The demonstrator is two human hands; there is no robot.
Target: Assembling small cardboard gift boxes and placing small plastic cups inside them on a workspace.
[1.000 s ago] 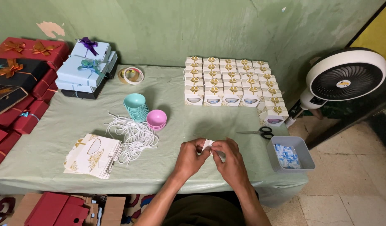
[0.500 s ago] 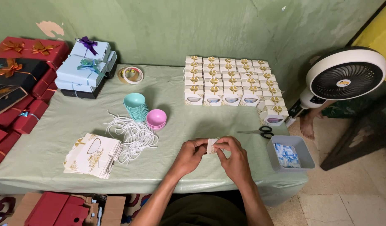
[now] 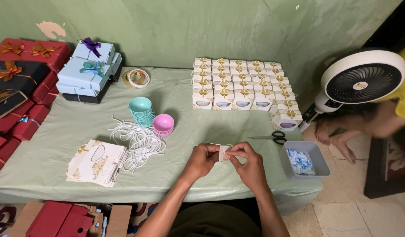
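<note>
My left hand [image 3: 202, 159] and right hand [image 3: 248, 163] have drifted a little to the right along the near edge of the pale green cloth-covered desk [image 3: 57, 145], and both pinch the small white folded card piece [image 3: 223, 152] between their fingertips. It has stayed off the desk between my hands, so the folding goes on. The bundle of white cords [image 3: 139, 141] lies to the left, the black-handled scissors [image 3: 272, 137] just right.

The tabletop [image 3: 57, 145] is viewed steeply downward from one head-worn camera, facing the green wall [image 3: 211, 26], hands [image 3: 226, 160] seen close below
</note>
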